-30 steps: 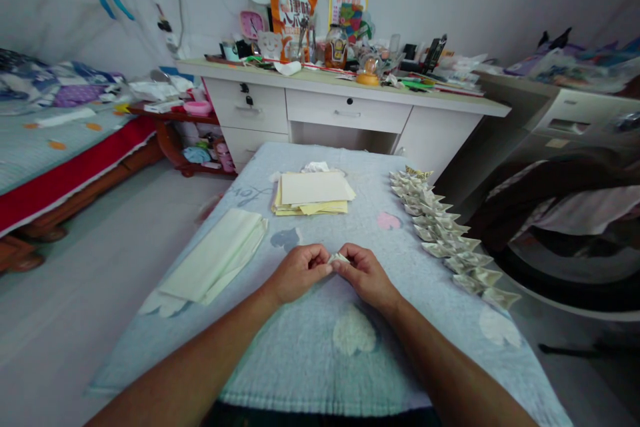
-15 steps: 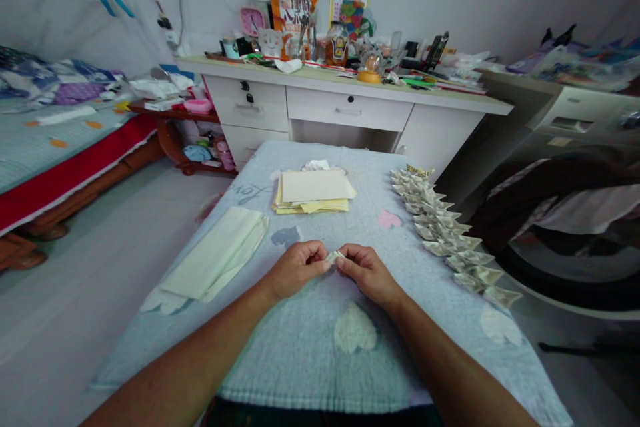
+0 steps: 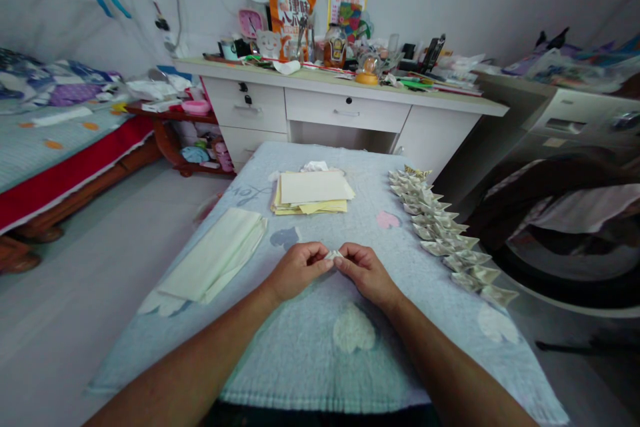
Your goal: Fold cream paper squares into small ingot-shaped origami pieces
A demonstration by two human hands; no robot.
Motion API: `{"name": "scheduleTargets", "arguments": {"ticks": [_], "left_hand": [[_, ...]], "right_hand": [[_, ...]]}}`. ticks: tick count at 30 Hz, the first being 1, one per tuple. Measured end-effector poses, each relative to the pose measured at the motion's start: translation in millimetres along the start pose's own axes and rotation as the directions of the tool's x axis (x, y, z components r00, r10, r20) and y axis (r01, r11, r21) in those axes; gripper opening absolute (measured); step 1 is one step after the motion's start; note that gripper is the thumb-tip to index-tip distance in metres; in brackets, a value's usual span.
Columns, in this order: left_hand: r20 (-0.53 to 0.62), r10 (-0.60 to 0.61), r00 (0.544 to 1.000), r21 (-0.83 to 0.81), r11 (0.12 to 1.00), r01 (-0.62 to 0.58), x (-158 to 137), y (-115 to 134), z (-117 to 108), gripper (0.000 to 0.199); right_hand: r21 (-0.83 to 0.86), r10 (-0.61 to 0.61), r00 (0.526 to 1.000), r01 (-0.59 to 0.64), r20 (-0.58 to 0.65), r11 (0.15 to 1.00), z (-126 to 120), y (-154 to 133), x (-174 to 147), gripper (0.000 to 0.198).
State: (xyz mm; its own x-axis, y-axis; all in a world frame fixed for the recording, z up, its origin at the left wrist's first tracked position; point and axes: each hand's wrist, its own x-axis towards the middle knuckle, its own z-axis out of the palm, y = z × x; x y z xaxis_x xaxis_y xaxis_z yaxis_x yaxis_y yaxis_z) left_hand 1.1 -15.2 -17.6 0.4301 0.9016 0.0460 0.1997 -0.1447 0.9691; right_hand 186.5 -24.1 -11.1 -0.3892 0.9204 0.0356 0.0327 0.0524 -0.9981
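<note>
A small piece of folded paper (image 3: 333, 255) is pinched between my two hands over the cloth-covered table. My left hand (image 3: 301, 268) grips one side of it with thumb and fingers, and my right hand (image 3: 367, 270) grips the other. The fingers hide most of the paper. Beyond my hands lies a stack of cream and yellow paper sheets (image 3: 313, 188). To the left are long folded pale sheets (image 3: 215, 253). Along the right side of the table runs a row of several folded paper boats (image 3: 440, 230).
A light blue patterned cloth (image 3: 300, 360) covers the table. Behind it stands a white desk (image 3: 345, 110) crowded with jars, a snack bag and a pink clock. A washing machine (image 3: 565, 127) is at the right, a bed (image 3: 55, 133) at the left.
My thumbs have drawn closer together over the folded paper, so less of it shows. Both hands otherwise stay in place, and the view has shifted very slightly.
</note>
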Motion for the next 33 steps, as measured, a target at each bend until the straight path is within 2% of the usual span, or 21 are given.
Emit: {"name": "scheduleTargets", "arguments": {"ticks": [12, 25, 29, 33], "left_hand": [[0.046, -0.033, 0.998, -0.024, 0.999, 0.034, -1.8, 1.6, -3.6, 0.028], [-0.055, -0.036, 0.998, -0.145, 0.989, 0.028, 1.1, 0.9, -4.6, 0.025], [-0.075, -0.016, 0.997, -0.095, 0.995, 0.009, -0.3, 0.1, -6.6, 0.022], [-0.079, -0.006, 0.997, -0.025, 1.000, 0.004, -0.6, 1.0, -5.2, 0.023]], "right_hand": [[-0.048, -0.008, 0.997, 0.012, 0.073, 0.999, 0.7, 5.9, -1.7, 0.035], [-0.081, 0.000, 1.000, -0.003, -0.031, 0.997, -0.5, 0.8, -1.5, 0.036], [-0.094, -0.018, 1.000, 0.019, 0.007, 0.995, 1.3, 1.3, -0.6, 0.035], [-0.167, -0.037, 0.999, 0.035, -0.009, 0.985, 3.8, -0.1, 0.1, 0.038]]}}
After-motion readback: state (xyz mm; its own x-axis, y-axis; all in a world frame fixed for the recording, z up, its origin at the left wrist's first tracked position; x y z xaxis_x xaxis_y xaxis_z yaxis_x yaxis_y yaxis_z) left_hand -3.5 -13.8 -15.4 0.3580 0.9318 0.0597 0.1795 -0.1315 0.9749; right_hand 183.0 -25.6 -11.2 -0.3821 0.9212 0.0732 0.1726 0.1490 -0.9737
